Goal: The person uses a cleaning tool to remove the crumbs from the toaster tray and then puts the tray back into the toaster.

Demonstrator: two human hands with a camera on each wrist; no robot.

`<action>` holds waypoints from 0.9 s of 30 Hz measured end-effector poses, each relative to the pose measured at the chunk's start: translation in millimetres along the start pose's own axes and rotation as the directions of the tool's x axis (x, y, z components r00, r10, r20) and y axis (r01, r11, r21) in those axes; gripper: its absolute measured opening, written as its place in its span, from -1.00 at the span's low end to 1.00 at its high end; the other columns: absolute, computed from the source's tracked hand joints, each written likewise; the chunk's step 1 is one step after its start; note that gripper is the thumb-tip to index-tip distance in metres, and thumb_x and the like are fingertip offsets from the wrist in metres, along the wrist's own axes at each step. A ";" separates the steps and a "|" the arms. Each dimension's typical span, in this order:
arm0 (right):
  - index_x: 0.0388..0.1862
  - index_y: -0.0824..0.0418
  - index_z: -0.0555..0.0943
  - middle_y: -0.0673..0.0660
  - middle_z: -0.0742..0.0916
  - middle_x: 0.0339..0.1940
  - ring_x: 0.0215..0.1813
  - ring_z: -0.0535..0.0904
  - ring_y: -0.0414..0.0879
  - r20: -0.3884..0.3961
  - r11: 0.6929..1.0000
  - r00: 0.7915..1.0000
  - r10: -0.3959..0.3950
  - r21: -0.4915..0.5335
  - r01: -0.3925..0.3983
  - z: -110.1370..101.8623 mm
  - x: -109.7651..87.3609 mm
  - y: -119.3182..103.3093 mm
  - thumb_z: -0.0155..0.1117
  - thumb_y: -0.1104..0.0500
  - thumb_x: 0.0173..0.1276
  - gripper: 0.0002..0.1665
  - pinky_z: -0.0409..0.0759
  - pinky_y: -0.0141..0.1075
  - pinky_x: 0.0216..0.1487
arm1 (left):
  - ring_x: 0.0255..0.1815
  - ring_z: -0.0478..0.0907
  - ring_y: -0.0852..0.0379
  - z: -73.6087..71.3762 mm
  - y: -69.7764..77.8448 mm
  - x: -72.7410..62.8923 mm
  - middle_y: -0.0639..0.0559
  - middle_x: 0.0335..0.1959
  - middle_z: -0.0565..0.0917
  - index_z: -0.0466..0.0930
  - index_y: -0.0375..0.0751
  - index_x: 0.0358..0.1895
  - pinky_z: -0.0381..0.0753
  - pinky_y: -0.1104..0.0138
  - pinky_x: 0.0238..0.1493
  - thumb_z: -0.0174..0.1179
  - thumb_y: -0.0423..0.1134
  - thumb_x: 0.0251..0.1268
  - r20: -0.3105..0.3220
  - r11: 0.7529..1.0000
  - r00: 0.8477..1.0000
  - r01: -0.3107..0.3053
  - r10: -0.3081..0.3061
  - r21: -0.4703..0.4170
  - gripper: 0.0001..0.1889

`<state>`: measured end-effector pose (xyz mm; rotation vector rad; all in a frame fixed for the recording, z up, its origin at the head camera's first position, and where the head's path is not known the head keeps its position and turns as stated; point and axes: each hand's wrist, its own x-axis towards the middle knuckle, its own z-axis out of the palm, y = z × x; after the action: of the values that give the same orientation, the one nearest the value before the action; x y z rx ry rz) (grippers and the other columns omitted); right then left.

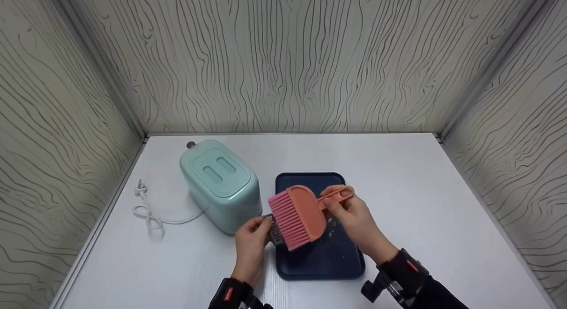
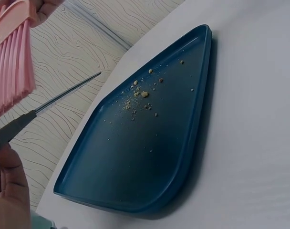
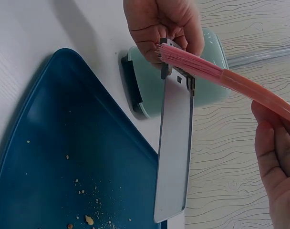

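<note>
My left hand (image 1: 250, 244) pinches the dark end of a flat metal crumb tray (image 3: 173, 148), which is tilted above a dark blue serving tray (image 1: 320, 264). My right hand (image 1: 361, 222) grips the handle of an orange brush (image 1: 312, 213) with pink bristles. In the right wrist view the bristles overlap the crumb tray's dark end, close to the left fingers. From the head, the brush hides most of the metal plate. Yellowish crumbs (image 2: 144, 94) lie scattered in the blue tray, mostly toward one side.
A mint-green toaster (image 1: 221, 185) with two slots in its top stands left of the blue tray. Its white cord (image 1: 153, 216) lies looped on the white table (image 1: 421, 202), plug at the far left. Patterned panels (image 1: 288, 69) enclose the table at the back and sides.
</note>
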<state>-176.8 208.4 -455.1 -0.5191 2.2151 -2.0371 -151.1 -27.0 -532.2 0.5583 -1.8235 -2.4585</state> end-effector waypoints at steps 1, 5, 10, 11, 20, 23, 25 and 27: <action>0.20 0.46 0.42 0.27 0.69 -0.06 -0.15 0.70 -0.12 -0.003 1.000 1.000 0.004 -0.003 -0.004 0.7 0.0 0.9 0.09 0.25 0.62 -0.67 0.70 -0.27 -0.12 | -0.30 0.60 0.14 0.0 0.2 -0.2 -0.04 -0.29 0.66 0.67 -0.38 -0.10 0.64 0.31 -0.23 0.32 -0.19 0.38 0.003 1.000 1.000 0.002 -0.002 0.001 -0.73; 0.19 0.42 0.44 0.28 0.68 -0.05 -0.15 0.70 -0.11 -0.012 1.000 1.000 0.025 -0.013 -0.025 1.0 -0.3 4.9 0.10 0.24 0.61 -0.69 0.70 -0.26 -0.12 | -0.30 0.60 0.15 0.3 1.7 -1.3 -0.04 -0.28 0.67 0.67 -0.39 -0.06 0.63 0.31 -0.23 0.32 -0.18 0.39 0.009 1.000 1.000 0.010 -0.010 0.001 -0.71; 0.19 0.37 0.44 0.29 0.68 -0.06 -0.20 0.68 -0.10 -0.043 0.997 0.997 0.068 -0.020 -0.069 -4.7 0.0 10.4 0.11 0.18 0.62 -0.68 0.68 -0.25 -0.19 | -0.30 0.58 0.18 -1.0 0.6 -1.1 -0.02 -0.27 0.65 0.66 -0.41 -0.04 0.62 0.33 -0.25 0.30 -0.21 0.40 0.000 1.000 1.000 0.015 -0.015 -0.005 -0.72; 0.18 0.37 0.44 0.30 0.68 -0.07 -0.23 0.68 -0.10 -0.053 0.997 0.996 0.073 -0.027 -0.074 -6.3 0.2 11.5 0.12 0.17 0.62 -0.67 0.68 -0.25 -0.21 | -0.30 0.57 0.18 -1.2 -0.1 -0.6 -0.02 -0.28 0.65 0.66 -0.42 -0.05 0.62 0.33 -0.25 0.30 -0.22 0.40 -0.003 1.000 1.000 0.013 -0.013 -0.008 -0.72; 0.12 0.33 0.53 0.20 0.72 -0.19 -0.29 0.66 -0.11 -0.210 0.990 0.975 0.072 -0.106 -0.096 -22.0 0.1 14.8 0.19 0.18 0.58 -0.73 0.66 -0.30 -0.27 | -0.35 0.58 0.18 -1.7 -1.7 1.1 -0.02 -0.33 0.65 0.66 -0.45 -0.13 0.65 0.33 -0.26 0.29 -0.30 0.38 -0.021 0.999 1.000 -0.019 0.019 -0.031 -0.79; 0.12 0.29 0.55 0.20 0.72 -0.18 -0.26 0.63 -0.12 -0.251 0.985 0.967 0.052 -0.145 -0.090 -28.2 -0.3 16.2 0.20 0.18 0.57 -0.73 0.64 -0.33 -0.28 | -0.35 0.57 0.19 -1.7 -1.8 0.5 -0.01 -0.34 0.65 0.66 -0.45 -0.12 0.64 0.34 -0.26 0.29 -0.31 0.38 -0.022 0.999 0.999 -0.023 0.022 -0.035 -0.79; 0.11 0.28 0.56 0.20 0.72 -0.18 -0.27 0.62 -0.14 -0.277 0.977 0.960 0.037 -0.190 -0.092 -32.8 -0.8 17.4 0.21 0.16 0.57 -0.73 0.61 -0.35 -0.29 | -0.35 0.57 0.19 -2.0 -2.2 0.6 0.00 -0.34 0.65 0.65 -0.46 -0.11 0.64 0.34 -0.26 0.28 -0.30 0.39 -0.018 0.999 0.999 -0.029 0.029 -0.036 -0.78; 0.11 0.28 0.56 0.20 0.73 -0.18 -0.28 0.61 -0.15 -0.298 0.969 0.954 0.027 -0.225 -0.097 -37.4 -1.4 18.6 0.22 0.13 0.57 -0.72 0.59 -0.37 -0.31 | -0.35 0.57 0.19 -2.2 -1.8 0.4 0.00 -0.35 0.65 0.65 -0.45 -0.11 0.64 0.34 -0.26 0.28 -0.30 0.40 -0.016 0.999 0.999 -0.031 0.031 -0.038 -0.78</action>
<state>-189.9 245.4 -469.5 -0.1650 2.6282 -1.9360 -150.5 -28.6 -534.5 0.5411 -1.7613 -2.4568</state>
